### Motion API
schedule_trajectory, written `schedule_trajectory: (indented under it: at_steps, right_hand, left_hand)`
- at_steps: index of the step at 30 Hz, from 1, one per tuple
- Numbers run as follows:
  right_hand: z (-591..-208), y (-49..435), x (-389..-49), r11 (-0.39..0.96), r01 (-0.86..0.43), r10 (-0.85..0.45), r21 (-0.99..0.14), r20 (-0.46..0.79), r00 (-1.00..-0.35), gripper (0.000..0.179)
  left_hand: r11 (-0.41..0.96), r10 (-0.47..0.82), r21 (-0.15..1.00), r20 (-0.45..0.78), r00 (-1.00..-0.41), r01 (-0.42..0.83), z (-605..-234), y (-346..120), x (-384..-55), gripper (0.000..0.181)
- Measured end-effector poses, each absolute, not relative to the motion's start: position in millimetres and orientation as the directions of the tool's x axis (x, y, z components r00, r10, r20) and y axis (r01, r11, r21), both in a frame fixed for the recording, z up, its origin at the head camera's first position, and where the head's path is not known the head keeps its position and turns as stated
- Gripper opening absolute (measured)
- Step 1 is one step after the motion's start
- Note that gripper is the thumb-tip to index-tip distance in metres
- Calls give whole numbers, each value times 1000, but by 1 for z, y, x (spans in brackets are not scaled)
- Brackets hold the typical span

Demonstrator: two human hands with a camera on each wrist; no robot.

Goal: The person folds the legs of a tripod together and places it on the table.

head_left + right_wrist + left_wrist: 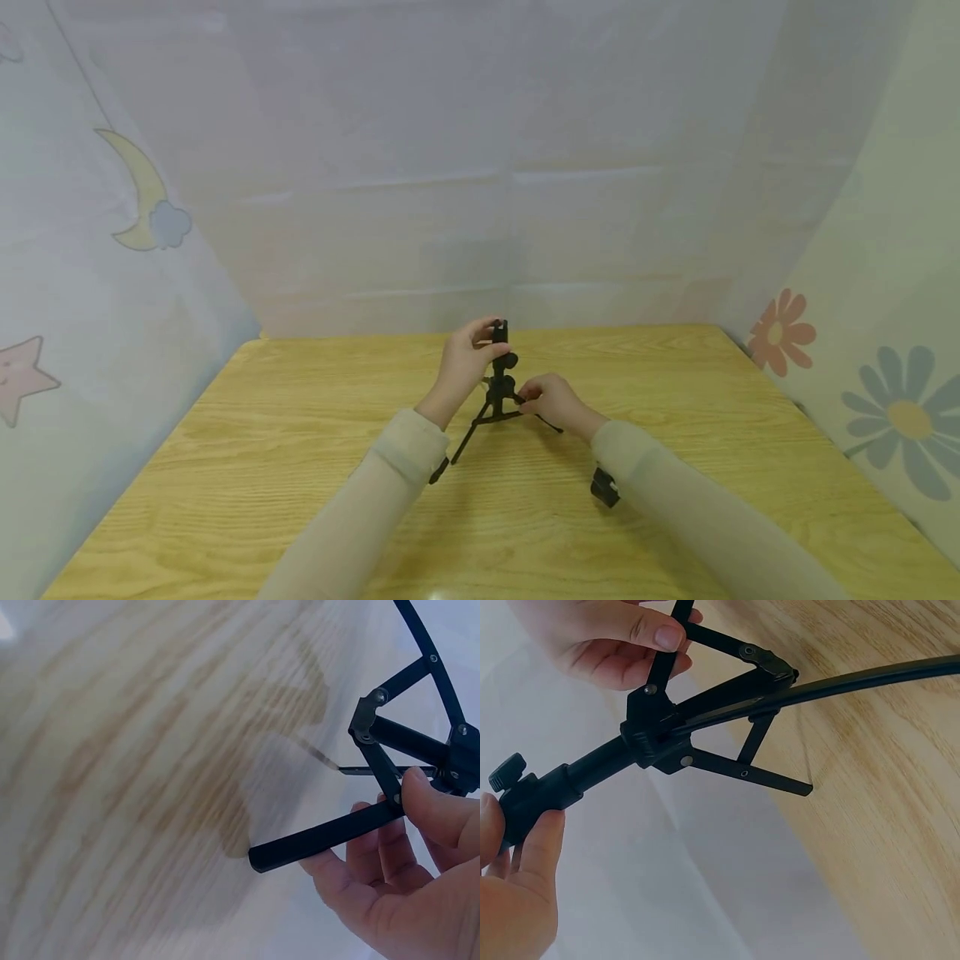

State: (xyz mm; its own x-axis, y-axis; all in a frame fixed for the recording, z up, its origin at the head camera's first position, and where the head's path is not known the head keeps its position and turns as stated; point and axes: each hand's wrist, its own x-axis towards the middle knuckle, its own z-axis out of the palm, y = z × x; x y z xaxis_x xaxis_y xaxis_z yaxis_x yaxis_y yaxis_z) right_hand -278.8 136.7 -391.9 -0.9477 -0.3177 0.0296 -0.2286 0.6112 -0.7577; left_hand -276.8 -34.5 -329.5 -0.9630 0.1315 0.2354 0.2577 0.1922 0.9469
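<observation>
A small black tripod [498,392] stands roughly upright between both hands over the wooden table, its legs spread and joined by braces to the central column. My left hand [463,362] grips the top of the column, below a knob [508,772] that shows in the left wrist view. Lower down, my right hand [558,402] pinches one leg [330,836] close to its hinge, between thumb and fingers. The free end of that leg points away from the hand. Whether all the feet touch the table I cannot tell.
The wooden table [262,467] reaches back to a pale cloth wall [375,208]. Printed side walls [67,275] flank it, with moon, star and flower patterns. A small black object [603,487] shows beneath the right cuff, another dark piece [439,471] beside the left cuff.
</observation>
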Motion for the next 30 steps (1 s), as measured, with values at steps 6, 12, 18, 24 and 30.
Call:
schedule_trajectory:
  at_steps: [6, 12, 18, 24, 30]
  right_hand:
    - [-393, 135, -277, 604, -236, -308, -761, 50, -950, 7]
    - [-395, 135, -276, 564, -238, -304, -791, 69, -950, 10]
    - [-397, 133, -275, 519, -187, -267, -834, 49, -962, 14]
    - [-396, 129, -274, 470, -159, -221, -868, 59, -974, 14]
    - [-390, 122, -266, 507, -154, -148, -848, 90, -985, 10]
  left_hand:
    - [168, 134, 952, 234, -963, 255, -328, -37, -276, 44]
    - [114, 141, 963, 226, -964, 242, -327, -39, -276, 44]
    - [105, 143, 966, 222, -964, 238, -326, -41, -276, 45]
    - [106, 150, 965, 222, -964, 239, -324, -40, -276, 45]
    - [106, 153, 965, 224, -962, 242, -321, -40, -275, 44]
